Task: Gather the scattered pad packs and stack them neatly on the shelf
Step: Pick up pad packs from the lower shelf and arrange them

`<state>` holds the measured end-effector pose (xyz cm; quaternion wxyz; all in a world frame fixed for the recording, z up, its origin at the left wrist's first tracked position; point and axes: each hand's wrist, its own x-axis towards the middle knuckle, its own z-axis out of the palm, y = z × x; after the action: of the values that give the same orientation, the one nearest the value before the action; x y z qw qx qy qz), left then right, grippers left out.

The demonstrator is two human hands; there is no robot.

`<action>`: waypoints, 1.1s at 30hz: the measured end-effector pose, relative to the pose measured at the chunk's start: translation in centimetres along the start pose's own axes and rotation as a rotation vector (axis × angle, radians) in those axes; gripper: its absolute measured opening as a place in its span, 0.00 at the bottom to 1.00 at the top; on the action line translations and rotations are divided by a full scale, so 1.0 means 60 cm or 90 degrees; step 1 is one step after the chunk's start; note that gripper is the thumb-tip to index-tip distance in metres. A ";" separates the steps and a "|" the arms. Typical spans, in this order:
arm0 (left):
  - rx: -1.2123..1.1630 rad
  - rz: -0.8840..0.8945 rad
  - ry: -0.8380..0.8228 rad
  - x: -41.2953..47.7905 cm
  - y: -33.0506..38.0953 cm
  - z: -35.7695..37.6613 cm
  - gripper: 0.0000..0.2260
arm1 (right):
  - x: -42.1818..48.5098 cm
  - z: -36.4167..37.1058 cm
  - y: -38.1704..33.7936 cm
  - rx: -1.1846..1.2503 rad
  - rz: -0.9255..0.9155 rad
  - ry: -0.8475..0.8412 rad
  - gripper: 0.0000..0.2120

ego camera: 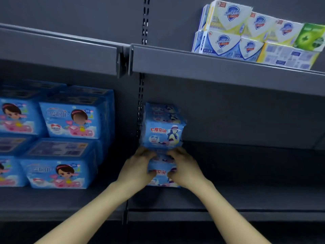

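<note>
Gripping the lower soft blue plastic pad pack (161, 167) from both sides, our hands are curled round it: the left hand (136, 169) wraps its left edge and the right hand (184, 169) wraps its right edge. Our fingertips reach up to the seam where the upper soft blue plastic pad pack (162, 132) rests directly on top. The two packs make a short stack on the dark grey metal shelf (246, 196). It stands at the left end of the right-hand bay, just beside the black slotted upright (140, 95)

On the upper pack we read red characters, 七度空间, next to a drawn woman in a white hat. The smaller print under them is too blurred for us to read. Between our hands the lower pack shows the end of the same red wording, 空间

In the bay to the left we find larger blue bagged packs (70, 120) stacked two high. Each carries a cartoon girl with dark hair, pink shapes and a small "20"; we cannot make out their pale lettering. On the grey upper shelf (211, 67), well apart to the right, stand white, yellow and blue cardboard soap boxes (223, 16). They bear a blue shield reading Safeguard, and one green cardboard box (311, 36) stands at the right end
</note>
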<state>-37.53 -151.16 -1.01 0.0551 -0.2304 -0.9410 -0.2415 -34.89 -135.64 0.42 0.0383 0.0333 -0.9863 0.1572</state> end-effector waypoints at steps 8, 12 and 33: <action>-0.032 0.039 0.012 -0.005 -0.009 0.006 0.21 | -0.016 0.022 0.000 0.012 0.031 0.072 0.27; -0.027 0.038 0.007 -0.005 -0.012 0.004 0.21 | -0.017 0.024 0.000 0.018 0.034 0.078 0.27; -0.044 0.019 0.012 -0.004 -0.017 0.010 0.19 | -0.015 0.031 0.006 -0.005 0.022 0.058 0.27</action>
<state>-37.79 -151.73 -2.03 0.0591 -0.2437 -0.9281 -0.2752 -34.15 -135.84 -1.53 0.0804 0.0092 -0.9845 0.1557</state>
